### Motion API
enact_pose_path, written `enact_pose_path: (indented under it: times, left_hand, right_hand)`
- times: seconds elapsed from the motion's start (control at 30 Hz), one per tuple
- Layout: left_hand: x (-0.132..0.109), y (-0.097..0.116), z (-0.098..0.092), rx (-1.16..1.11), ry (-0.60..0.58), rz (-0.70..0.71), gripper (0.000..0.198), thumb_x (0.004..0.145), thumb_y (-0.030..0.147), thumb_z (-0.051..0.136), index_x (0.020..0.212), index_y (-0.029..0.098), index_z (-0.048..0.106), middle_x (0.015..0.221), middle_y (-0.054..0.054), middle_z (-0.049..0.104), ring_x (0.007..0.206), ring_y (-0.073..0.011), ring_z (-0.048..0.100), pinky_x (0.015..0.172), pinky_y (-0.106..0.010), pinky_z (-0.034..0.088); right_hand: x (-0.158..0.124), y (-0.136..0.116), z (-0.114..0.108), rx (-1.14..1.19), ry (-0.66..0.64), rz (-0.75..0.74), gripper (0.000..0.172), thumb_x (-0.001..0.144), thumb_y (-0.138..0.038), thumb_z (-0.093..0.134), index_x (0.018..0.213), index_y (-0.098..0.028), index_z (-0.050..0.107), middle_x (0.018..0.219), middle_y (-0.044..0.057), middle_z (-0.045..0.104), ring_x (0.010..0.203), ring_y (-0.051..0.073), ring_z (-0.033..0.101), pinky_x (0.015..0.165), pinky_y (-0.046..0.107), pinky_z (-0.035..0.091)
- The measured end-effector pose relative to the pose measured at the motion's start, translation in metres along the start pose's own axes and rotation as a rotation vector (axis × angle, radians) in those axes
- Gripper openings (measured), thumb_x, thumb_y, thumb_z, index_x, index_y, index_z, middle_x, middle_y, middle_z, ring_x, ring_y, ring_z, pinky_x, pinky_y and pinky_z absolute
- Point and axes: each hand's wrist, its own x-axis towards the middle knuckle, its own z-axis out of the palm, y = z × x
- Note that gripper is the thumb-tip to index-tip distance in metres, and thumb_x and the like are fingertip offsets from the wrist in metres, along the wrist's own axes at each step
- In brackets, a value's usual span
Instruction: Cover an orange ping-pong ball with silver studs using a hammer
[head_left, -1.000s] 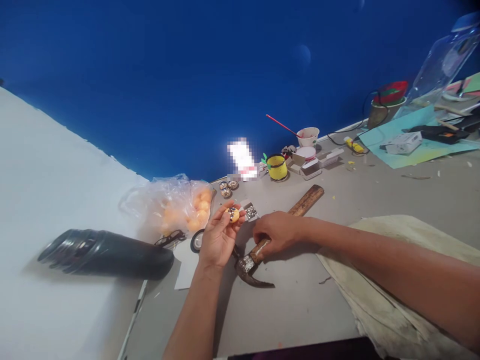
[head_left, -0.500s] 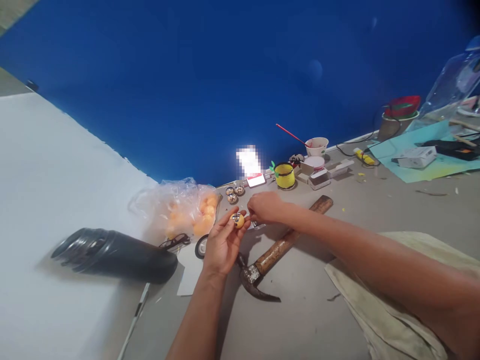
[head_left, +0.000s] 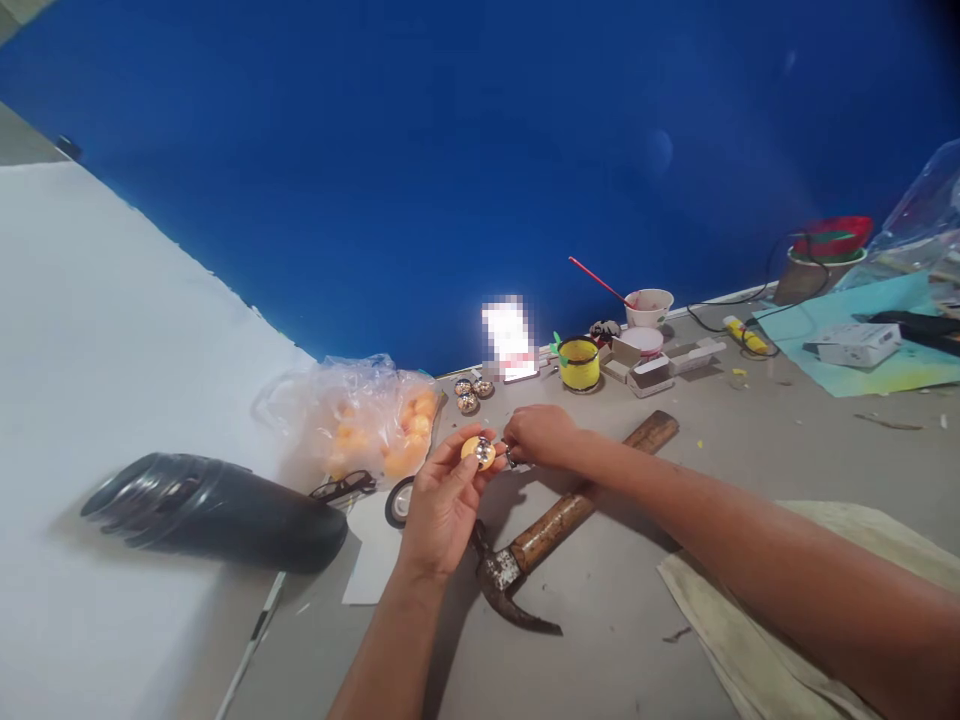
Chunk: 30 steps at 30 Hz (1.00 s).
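Between the fingers and thumb of my left hand (head_left: 448, 500) is a small orange ball (head_left: 478, 453), like a ping-pong ball, with shiny silver mirror-like pieces on part of it. My right hand (head_left: 544, 437) is beside it on the right, fingers bent and pinched together. A small dark, shiny bit shows at its fingertips, too small to make out. Just beyond my hands lies a group of balls (head_left: 468, 402) covered in shiny pieces. Below my right forearm rests a claw hammer (head_left: 551, 530) with a wooden handle.
To the left are a clear bag of orange balls (head_left: 416, 420), a black bottle (head_left: 217, 510), a roll of tape (head_left: 399, 502) and white paper (head_left: 367, 560). Along the blue wall stand a bright phone (head_left: 510, 340), a yellow pot (head_left: 580, 365) and a paper cup (head_left: 649, 306). Cloth (head_left: 817, 560) lies at right.
The orange ball has turned in my left hand, so its silver pieces now face the camera more. My right hand stays close beside it. The view has shifted slightly.
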Motion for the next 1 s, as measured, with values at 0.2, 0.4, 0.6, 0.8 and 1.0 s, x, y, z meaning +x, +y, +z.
enact_pose_path:
  times: [0.2, 0.4, 0.6, 0.8, 1.0]
  left_hand:
    - [-0.004, 0.004, 0.003, -0.02, 0.005, -0.006, 0.031, 0.076, 0.022, 0.085, 0.105, 0.017, 0.077, 0.099, -0.006, 0.076, 0.098, -0.0228, 0.075, 0.085, -0.029, 0.059]
    - [-0.005, 0.006, 0.0, -0.082, -0.026, -0.051, 0.033, 0.082, 0.032, 0.08, 0.109, 0.015, 0.075, 0.104, -0.012, 0.077, 0.075, -0.0188, 0.072, 0.061, -0.027, 0.056]
    - [-0.007, 0.007, 0.0, -0.129, -0.025, -0.082, 0.03, 0.087, 0.031, 0.074, 0.112, 0.015, 0.072, 0.106, -0.015, 0.076, 0.064, -0.0134, 0.065, 0.055, -0.024, 0.05]
    - [-0.011, 0.014, 0.004, -0.154, -0.033, -0.101, 0.032, 0.084, 0.033, 0.076, 0.112, 0.016, 0.073, 0.107, -0.014, 0.075, 0.066, -0.014, 0.065, 0.056, -0.024, 0.05]
    - [-0.016, 0.011, 0.005, 0.012, -0.003, -0.043, 0.043, 0.073, 0.017, 0.084, 0.114, 0.02, 0.072, 0.087, -0.002, 0.069, 0.065, -0.0098, 0.057, 0.058, -0.022, 0.046]
  right_hand:
    - [-0.001, 0.0, 0.007, -0.052, 0.027, -0.027, 0.031, 0.098, -0.032, 0.055, 0.108, -0.015, 0.078, 0.105, 0.019, 0.073, 0.104, 0.029, 0.069, 0.083, 0.031, 0.051]
    - [-0.003, -0.001, 0.007, -0.076, 0.01, -0.058, 0.025, 0.095, -0.03, 0.059, 0.102, -0.018, 0.079, 0.102, 0.015, 0.074, 0.1, 0.028, 0.069, 0.079, 0.03, 0.05]
    - [-0.003, -0.002, 0.013, -0.103, 0.024, -0.05, 0.03, 0.099, -0.028, 0.051, 0.104, -0.015, 0.078, 0.103, 0.018, 0.071, 0.103, 0.029, 0.067, 0.079, 0.032, 0.05]
    - [-0.009, -0.003, 0.01, -0.107, 0.015, -0.088, 0.03, 0.099, -0.027, 0.05, 0.101, -0.016, 0.077, 0.102, 0.017, 0.07, 0.099, 0.029, 0.067, 0.075, 0.031, 0.048]
    - [-0.007, 0.0, 0.007, -0.082, -0.029, -0.078, 0.024, 0.096, -0.029, 0.056, 0.1, -0.022, 0.079, 0.102, 0.012, 0.071, 0.097, 0.025, 0.067, 0.073, 0.028, 0.045]
